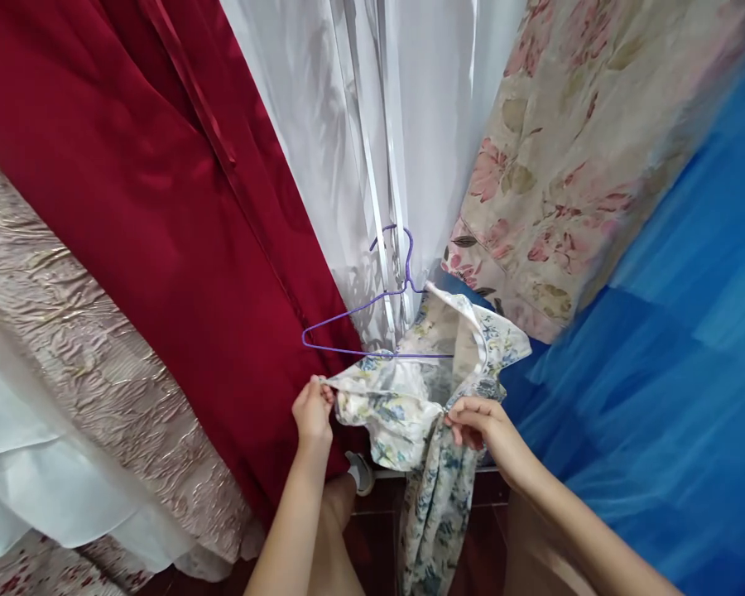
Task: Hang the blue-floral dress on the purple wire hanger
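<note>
Through the head camera I see one floral garment held in the air, low in front of the person, and one purple hanger. The left hand pinches a corner of this garment between thumb and fingers; the right hand pinches it too, with narrow grip, near its middle. The right end of the hanger goes behind or inside the cloth, I cannot tell which, while the left end is bare. I judge that the step in hand is fitting the garment to the hanger, and the next move calls for bringing the pinched corner up to the bare end, gently. Counting, I find two hands, two white ribbons at least, one shoe, and around them one red cloth, one plain white cloth, one pink-flowered cloth and one blue cloth.
</note>
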`<control>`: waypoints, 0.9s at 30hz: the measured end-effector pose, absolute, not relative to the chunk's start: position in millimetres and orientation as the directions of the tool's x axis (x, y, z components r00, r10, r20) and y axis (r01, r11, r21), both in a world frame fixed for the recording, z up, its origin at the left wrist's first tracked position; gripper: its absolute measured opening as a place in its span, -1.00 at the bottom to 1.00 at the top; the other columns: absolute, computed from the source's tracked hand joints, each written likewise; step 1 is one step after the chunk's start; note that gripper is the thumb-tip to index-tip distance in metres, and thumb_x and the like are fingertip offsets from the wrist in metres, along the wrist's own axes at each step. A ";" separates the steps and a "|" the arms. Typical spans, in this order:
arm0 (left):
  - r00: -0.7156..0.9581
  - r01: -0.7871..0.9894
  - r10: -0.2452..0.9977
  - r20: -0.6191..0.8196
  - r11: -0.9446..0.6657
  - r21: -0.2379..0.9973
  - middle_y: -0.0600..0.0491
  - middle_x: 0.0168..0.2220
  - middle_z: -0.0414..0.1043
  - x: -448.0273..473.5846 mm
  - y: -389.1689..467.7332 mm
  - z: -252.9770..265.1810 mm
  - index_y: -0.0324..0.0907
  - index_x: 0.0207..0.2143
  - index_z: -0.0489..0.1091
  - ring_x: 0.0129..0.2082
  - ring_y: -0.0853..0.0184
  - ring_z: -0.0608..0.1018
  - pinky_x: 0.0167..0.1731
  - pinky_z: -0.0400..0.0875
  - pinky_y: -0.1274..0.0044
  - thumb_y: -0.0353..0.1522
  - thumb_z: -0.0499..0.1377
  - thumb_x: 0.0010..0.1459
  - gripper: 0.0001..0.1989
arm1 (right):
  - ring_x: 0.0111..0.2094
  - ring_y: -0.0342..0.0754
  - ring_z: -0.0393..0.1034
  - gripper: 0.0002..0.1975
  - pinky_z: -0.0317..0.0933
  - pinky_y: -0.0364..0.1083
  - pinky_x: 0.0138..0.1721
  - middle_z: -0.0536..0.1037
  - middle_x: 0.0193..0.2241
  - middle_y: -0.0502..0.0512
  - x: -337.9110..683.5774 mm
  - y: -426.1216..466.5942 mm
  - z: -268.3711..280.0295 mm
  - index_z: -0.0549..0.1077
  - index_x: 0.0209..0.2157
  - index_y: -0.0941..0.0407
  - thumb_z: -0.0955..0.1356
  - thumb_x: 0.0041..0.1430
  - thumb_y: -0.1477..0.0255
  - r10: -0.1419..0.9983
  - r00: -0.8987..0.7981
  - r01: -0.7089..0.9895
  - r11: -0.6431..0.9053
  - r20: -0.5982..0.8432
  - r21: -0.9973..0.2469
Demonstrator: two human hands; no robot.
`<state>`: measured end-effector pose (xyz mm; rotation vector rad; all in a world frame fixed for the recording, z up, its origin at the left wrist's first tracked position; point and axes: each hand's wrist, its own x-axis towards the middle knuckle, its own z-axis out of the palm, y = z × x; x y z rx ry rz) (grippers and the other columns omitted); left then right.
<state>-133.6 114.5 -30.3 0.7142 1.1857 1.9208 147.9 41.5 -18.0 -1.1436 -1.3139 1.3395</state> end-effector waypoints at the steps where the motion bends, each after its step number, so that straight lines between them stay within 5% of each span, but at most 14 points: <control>1: -0.498 -0.312 0.865 0.058 -0.242 0.919 0.18 -0.63 0.24 -124.5 109.7 -38.4 -0.29 -0.48 0.37 -0.62 0.51 0.30 -0.56 0.21 0.64 -0.07 0.40 -0.06 -0.54 | -0.68 -0.15 0.12 -0.75 -0.06 -0.13 -0.59 0.44 -0.68 -0.01 155.0 42.7 -25.3 0.43 -0.52 0.11 0.30 0.13 0.27 0.991 -0.131 0.045 -0.023 -0.028 -0.999; 5: -0.239 -0.288 0.966 0.094 -0.163 0.944 0.11 -0.57 0.31 -81.7 84.6 -41.3 -0.27 -0.54 0.37 -0.54 0.45 0.35 -0.48 0.25 0.61 -0.07 0.40 -0.04 -0.54 | -0.56 -0.06 0.26 -0.78 0.13 -0.09 -0.49 0.43 -0.62 -0.01 179.9 36.9 -46.5 0.38 -0.55 0.09 0.33 0.12 0.32 0.997 -0.053 0.269 0.063 0.051 -0.961; 7: -0.084 -0.216 0.983 0.161 -0.176 0.961 0.12 -0.55 0.32 -56.7 70.2 -29.1 -0.26 -0.52 0.37 -0.51 0.44 0.36 -0.45 0.25 0.62 -0.10 0.31 0.13 -0.59 | -0.40 0.00 0.37 -0.92 0.26 -0.04 -0.32 0.51 -0.48 0.02 181.3 27.8 -46.1 0.46 -0.40 0.09 0.37 0.09 0.37 0.984 -0.018 0.390 0.169 0.176 -0.905; 9: 0.111 -0.147 0.967 0.229 -0.212 0.966 0.11 -0.54 0.34 -31.1 56.3 -14.1 -0.25 -0.45 0.41 -0.49 0.43 0.40 -0.42 0.27 0.61 -0.14 0.20 0.26 -0.63 | -0.22 0.03 0.43 -0.74 0.30 0.01 -0.12 0.56 -0.27 0.06 175.7 20.6 -37.2 0.46 -0.09 0.07 0.35 0.16 0.39 0.954 -0.047 0.430 0.287 0.296 -0.856; 13: 0.363 -0.197 0.883 0.297 -0.239 0.951 0.07 -0.46 0.40 5.8 33.7 6.6 -0.25 -0.35 0.44 -0.47 0.39 0.46 -0.38 0.35 0.57 -0.20 0.13 0.33 -0.69 | -0.10 -0.01 0.45 -0.37 0.31 0.05 0.04 0.54 -0.04 0.14 169.3 31.7 -10.0 0.05 0.37 0.01 0.27 0.33 0.36 0.927 -0.121 0.275 0.375 0.355 -0.885; 17: 0.328 -0.237 0.904 0.273 -0.200 0.951 0.07 -0.47 0.40 7.8 18.7 12.2 -0.24 -0.36 0.41 -0.51 0.40 0.46 -0.45 0.34 0.58 -0.19 0.15 0.32 -0.69 | -0.16 0.04 0.49 -0.12 0.40 0.09 -0.06 0.50 0.08 0.24 196.4 66.0 -3.5 -0.40 0.44 -0.03 0.27 0.34 0.24 0.919 0.151 0.284 0.313 0.365 -0.906; 19: 0.300 -0.214 0.915 0.271 -0.212 0.953 0.09 -0.51 0.39 0.5 13.4 13.8 -0.24 -0.38 0.40 -0.53 0.41 0.45 -0.45 0.33 0.59 -0.18 0.14 0.33 -0.68 | -0.07 0.12 0.49 -0.01 0.37 0.14 0.02 0.31 0.27 0.34 213.9 77.7 -12.4 -0.50 0.43 -0.05 0.31 0.30 0.17 0.920 0.237 0.315 0.231 0.312 -0.921; 22: 0.290 -0.172 0.911 0.292 -0.250 0.953 0.11 -0.56 0.38 -7.5 7.6 14.9 -0.24 -0.37 0.41 -0.52 0.42 0.46 -0.41 0.34 0.59 -0.20 0.12 0.35 -0.69 | 0.16 0.25 0.36 0.02 0.25 0.20 0.17 0.04 0.40 0.39 223.3 74.4 -29.4 -0.33 0.45 0.02 0.38 0.21 0.10 0.932 0.287 0.312 0.128 0.222 -0.941; 25: 0.268 -0.125 0.910 0.315 -0.291 0.948 0.12 -0.55 0.39 -5.4 5.5 12.7 -0.23 -0.34 0.42 -0.50 0.42 0.47 -0.34 0.35 0.58 -0.23 0.10 0.37 -0.71 | 0.25 0.24 0.24 -0.35 0.10 0.22 0.28 0.30 0.29 0.29 207.4 43.1 -34.2 0.24 0.30 0.06 0.33 0.27 0.08 0.945 0.174 0.338 0.207 0.277 -0.918; 27: 0.243 -0.075 0.916 0.319 -0.310 0.948 0.11 -0.53 0.40 -0.4 6.8 10.2 -0.22 -0.33 0.43 -0.47 0.41 0.48 -0.31 0.35 0.57 -0.23 0.09 0.37 -0.72 | 0.19 0.19 0.30 -0.56 0.12 0.17 0.27 0.47 0.15 0.22 190.3 15.6 -29.4 0.47 0.07 0.08 0.22 0.38 0.11 0.971 -0.114 0.280 0.235 0.210 -0.931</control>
